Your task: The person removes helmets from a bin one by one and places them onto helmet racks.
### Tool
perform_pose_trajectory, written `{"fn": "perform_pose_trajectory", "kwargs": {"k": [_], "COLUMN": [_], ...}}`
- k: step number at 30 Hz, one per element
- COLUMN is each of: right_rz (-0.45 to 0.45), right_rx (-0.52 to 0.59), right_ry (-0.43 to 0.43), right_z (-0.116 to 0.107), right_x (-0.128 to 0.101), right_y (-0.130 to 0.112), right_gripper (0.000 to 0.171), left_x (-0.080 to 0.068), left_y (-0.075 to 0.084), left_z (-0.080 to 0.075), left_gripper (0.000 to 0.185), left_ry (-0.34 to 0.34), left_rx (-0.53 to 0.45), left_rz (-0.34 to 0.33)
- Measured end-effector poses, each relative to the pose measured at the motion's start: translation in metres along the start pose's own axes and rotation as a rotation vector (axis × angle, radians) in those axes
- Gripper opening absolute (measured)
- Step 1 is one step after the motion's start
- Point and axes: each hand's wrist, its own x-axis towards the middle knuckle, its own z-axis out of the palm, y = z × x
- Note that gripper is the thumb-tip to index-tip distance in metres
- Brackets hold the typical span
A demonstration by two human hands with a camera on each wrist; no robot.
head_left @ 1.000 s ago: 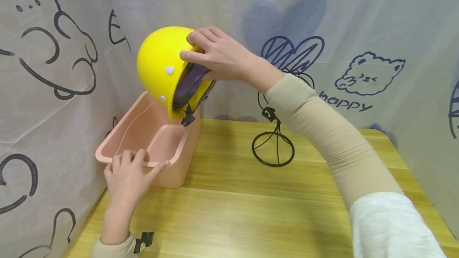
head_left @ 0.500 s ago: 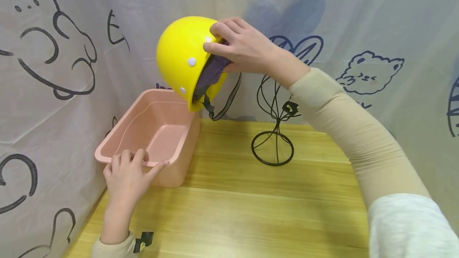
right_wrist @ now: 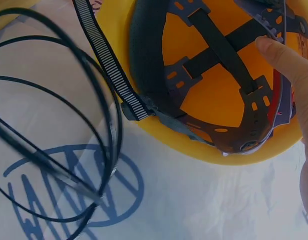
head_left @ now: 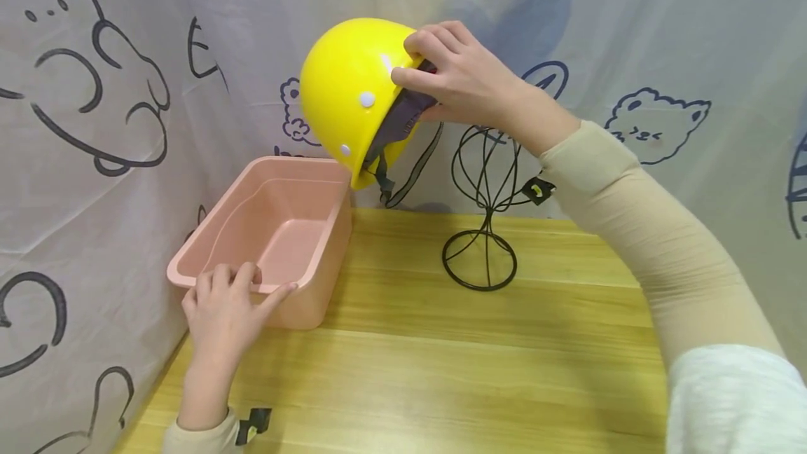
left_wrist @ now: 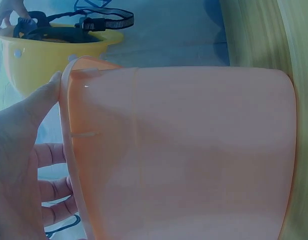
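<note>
Presently, a yellow hard hat [head_left: 349, 93] is gripped by the right hand [head_left: 463, 76] near the wire hat stand [head_left: 482, 219], the left hand [head_left: 227, 310] clasping the pink bin [head_left: 315, 293]; centring over the stand seems required.

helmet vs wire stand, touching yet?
Apart. In the head view the yellow helmet, gripped by the right hand, hangs up and left of the black wire stand, with curtain showing between shell and wire loops.

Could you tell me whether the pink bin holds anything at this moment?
Empty: the head view shows the pink bin's bare floor. The yellow helmet is above it, in the right hand's grip.
</note>
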Motion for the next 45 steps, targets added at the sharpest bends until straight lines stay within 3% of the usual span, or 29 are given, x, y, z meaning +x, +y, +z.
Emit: {"fn": "perform_pose_trajectory", "kwargs": {"k": [19, 34, 45], "right_rz": [0.092, 0.147, 0.171], "right_rx": [-0.039, -0.022, -0.034], "right_ry": [-0.016, -0.026, -0.043], "right_z": [-0.017, -0.029, -0.035], "right_x": [-0.043, -0.067, -0.088], "right_y": [0.009, 0.016, 0.015], "right_gripper": [0.058, 0.062, 0.062], "left_x": [-0.001, 0.003, 0.002], "left_y": [0.001, 0.002, 0.003], "left_z": [0.002, 0.002, 0.005], "left_gripper": [0.058, 0.059, 0.058], "left_ry": [0.014, -0.065, -0.016], "left_rx": [-0.008, -0.018, -0.012], "left_rz": [0.005, -0.031, -0.019]}}
